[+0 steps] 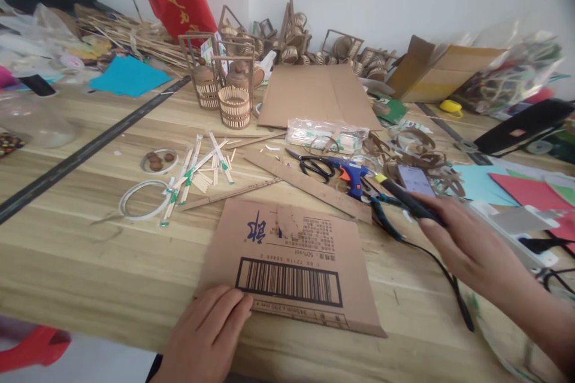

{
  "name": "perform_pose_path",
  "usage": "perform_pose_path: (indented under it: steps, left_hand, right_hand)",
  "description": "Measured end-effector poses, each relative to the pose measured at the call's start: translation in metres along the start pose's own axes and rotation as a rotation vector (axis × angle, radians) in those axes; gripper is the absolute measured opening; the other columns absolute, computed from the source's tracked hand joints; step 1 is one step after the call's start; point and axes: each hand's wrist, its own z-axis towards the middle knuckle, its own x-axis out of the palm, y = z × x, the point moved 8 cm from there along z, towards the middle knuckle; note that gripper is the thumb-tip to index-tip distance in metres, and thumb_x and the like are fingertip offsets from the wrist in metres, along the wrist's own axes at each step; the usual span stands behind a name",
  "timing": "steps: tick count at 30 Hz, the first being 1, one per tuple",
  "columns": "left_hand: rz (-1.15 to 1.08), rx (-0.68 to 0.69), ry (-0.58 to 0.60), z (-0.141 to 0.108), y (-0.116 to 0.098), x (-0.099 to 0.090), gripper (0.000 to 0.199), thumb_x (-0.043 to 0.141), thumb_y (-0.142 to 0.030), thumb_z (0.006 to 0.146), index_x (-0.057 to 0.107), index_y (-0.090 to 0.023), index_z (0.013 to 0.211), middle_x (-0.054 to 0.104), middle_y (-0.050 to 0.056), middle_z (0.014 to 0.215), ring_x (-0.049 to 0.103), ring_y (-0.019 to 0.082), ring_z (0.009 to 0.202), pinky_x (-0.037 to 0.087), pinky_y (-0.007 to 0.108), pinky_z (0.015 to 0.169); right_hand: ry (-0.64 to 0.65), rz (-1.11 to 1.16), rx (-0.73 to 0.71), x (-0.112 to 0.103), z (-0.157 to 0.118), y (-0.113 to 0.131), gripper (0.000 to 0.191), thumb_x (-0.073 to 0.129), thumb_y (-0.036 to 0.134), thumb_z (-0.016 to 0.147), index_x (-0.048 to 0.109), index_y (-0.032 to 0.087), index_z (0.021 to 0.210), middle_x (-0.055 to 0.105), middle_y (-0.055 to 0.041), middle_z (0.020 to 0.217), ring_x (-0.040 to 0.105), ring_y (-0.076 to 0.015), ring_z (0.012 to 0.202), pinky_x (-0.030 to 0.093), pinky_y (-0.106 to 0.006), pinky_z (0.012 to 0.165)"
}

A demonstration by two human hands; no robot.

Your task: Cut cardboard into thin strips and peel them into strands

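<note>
A flat brown cardboard piece with a printed barcode lies on the wooden table in front of me. My left hand is on its near left corner, fingers together and bent over the edge; the thumb is hidden. Over to the right, my right hand is closed around a long black tool with a yellow tip; its exact kind is unclear. Just beyond that tip are a blue glue gun and black scissors. Blue-handled pliers lie beside the cardboard. Two narrow cardboard strips rest behind it.
White tape rings and bundled sticks lie left. Small stick baskets stand behind, near a large cardboard sheet. A power strip, coloured paper and brown strip coils crowd the right. An open box stands farther back.
</note>
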Motion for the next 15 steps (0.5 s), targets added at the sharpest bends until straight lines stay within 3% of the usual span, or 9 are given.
perform_pose_path:
  steps: [3,8,11,15]
  left_hand:
    - [-0.013,-0.021,-0.011,0.003,0.0,-0.001,0.03,0.041,-0.016,0.102,0.07,-0.018,0.102,0.071,0.003,0.095,0.061,0.019,0.092,0.046,0.031,0.088]
    - [-0.041,-0.021,0.005,0.002,-0.001,0.0,0.031,0.04,-0.015,0.102,0.07,-0.018,0.105,0.071,0.003,0.096,0.061,0.019,0.093,0.046,0.031,0.089]
    - [-0.041,-0.019,-0.009,0.002,-0.001,-0.001,0.029,0.041,-0.014,0.101,0.07,-0.018,0.104,0.071,0.003,0.096,0.061,0.019,0.093,0.046,0.032,0.089]
    - [-0.036,-0.012,0.013,0.005,-0.003,-0.001,0.029,0.041,-0.013,0.1,0.069,-0.018,0.103,0.07,0.004,0.095,0.06,0.02,0.092,0.046,0.034,0.087]
  right_hand:
    - [0.116,0.305,-0.021,0.0,-0.012,0.043,0.033,0.037,0.036,0.101,0.051,0.033,0.131,0.071,-0.0016,0.08,0.068,-0.0202,0.061,0.054,-0.029,0.051]
    - [0.448,0.489,-0.12,0.032,-0.03,0.114,0.026,0.039,0.029,0.1,0.062,0.028,0.113,0.075,-0.0012,0.091,0.072,-0.0169,0.077,0.057,-0.022,0.061]
    - [0.552,0.471,-0.164,0.046,-0.034,0.128,0.023,0.041,0.022,0.098,0.062,0.026,0.105,0.074,-0.0002,0.086,0.07,-0.0148,0.069,0.053,-0.021,0.059]
    - [0.536,0.391,-0.186,0.05,-0.027,0.13,0.017,0.048,0.018,0.093,0.061,0.024,0.1,0.071,-0.0001,0.077,0.067,-0.0161,0.063,0.048,-0.024,0.056]
